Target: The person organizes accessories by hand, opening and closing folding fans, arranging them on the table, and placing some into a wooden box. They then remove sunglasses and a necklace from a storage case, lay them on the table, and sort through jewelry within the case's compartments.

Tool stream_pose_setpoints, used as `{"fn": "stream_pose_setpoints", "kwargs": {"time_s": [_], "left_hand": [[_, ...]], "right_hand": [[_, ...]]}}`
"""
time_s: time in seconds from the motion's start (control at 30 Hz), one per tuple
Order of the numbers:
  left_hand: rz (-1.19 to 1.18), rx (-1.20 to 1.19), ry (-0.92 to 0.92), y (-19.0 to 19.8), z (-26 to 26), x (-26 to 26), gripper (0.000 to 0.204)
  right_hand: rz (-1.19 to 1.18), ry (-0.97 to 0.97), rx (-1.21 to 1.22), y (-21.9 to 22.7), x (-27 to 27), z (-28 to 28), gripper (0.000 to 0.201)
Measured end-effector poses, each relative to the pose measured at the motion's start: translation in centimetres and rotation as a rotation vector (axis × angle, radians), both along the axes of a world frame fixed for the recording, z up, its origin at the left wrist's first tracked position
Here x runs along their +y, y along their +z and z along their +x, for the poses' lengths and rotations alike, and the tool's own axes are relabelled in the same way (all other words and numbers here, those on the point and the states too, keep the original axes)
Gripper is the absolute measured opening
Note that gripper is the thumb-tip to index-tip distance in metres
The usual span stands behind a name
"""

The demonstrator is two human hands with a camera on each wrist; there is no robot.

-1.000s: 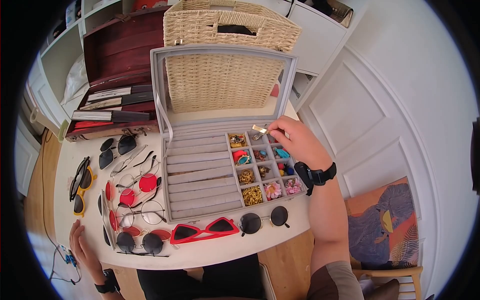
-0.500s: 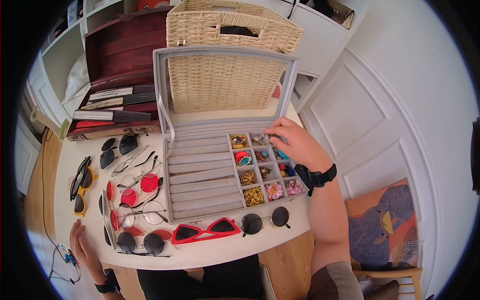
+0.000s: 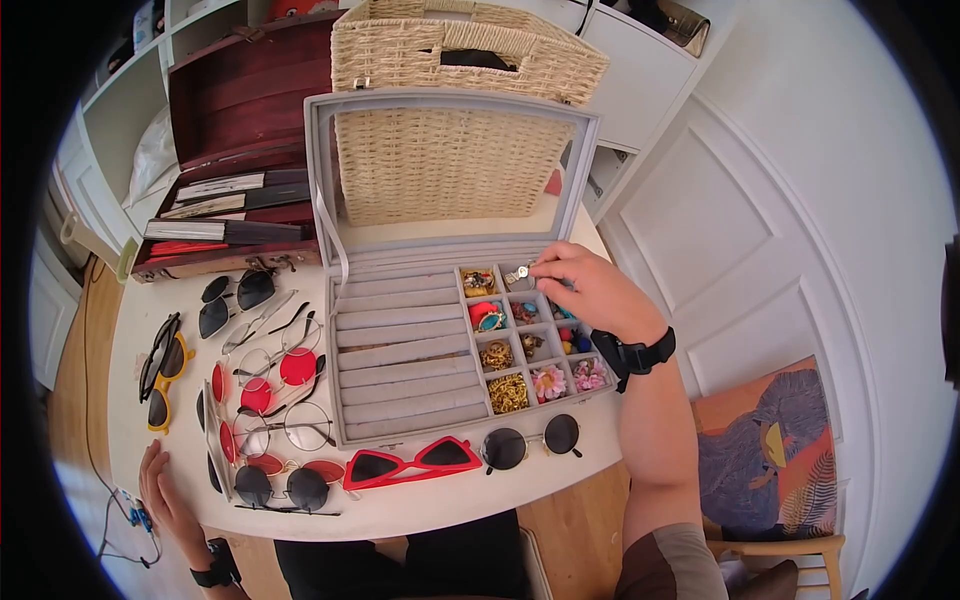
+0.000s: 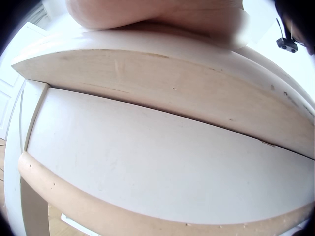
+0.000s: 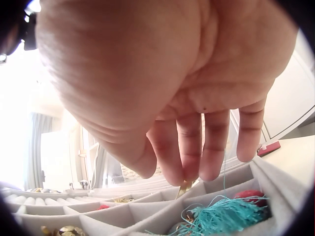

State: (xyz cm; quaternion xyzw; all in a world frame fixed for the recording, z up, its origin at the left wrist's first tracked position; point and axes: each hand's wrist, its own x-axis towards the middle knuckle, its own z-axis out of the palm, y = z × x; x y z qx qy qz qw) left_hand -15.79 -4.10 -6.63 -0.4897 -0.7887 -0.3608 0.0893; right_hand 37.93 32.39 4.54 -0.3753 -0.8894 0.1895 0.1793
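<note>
The fingertips of my right hand (image 3: 598, 288) pinch a small gold-and-silver piece of jewelry (image 3: 519, 273) at the back middle compartment of a grey jewelry box (image 3: 410, 436). In the right wrist view, a gold strip (image 5: 185, 188) shows just under the fingertips, low among the dividers. Around it, compartments hold gold chains (image 3: 507, 392), a pink flower piece (image 3: 548, 382) and a turquoise-rimmed piece (image 3: 490, 319). A turquoise tassel (image 5: 229, 216) lies below the palm. My left hand (image 3: 168, 500) rests at the table's front left edge, holding nothing, fingers relaxed.
Several pairs of glasses cover the table's left side, with red-framed sunglasses (image 3: 412, 462) and round dark sunglasses (image 3: 530, 442) before the box. The box's clear lid (image 3: 318, 170) stands raised against a wicker basket (image 3: 450, 150). A dark red case (image 3: 250, 100) lies open at the back left.
My right hand has lowered the gold piece into the back middle compartment, and the piece has turned so that a silvery part shows. The left hand stays where it was.
</note>
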Motion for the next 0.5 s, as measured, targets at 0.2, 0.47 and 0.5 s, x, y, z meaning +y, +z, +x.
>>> {"fn": "stream_pose_setpoints", "kwargs": {"time_s": [0.2,0.47,0.5], "left_hand": [[0.009,-0.008,0.002,-0.09,-0.02,-0.02,0.035],[0.012,0.0,-0.003,-0.13,-0.12,0.01,0.035],[0.012,0.0,0.002,-0.13,-0.09,0.02,0.034]], "right_hand": [[0.023,0.05,-0.013,-0.46,-0.04,-0.03,0.024],[-0.031,0.023,-0.004,-0.55,0.11,0.06,0.025],[-0.027,0.038,-0.015,-0.78,0.24,0.15,0.025]]}}
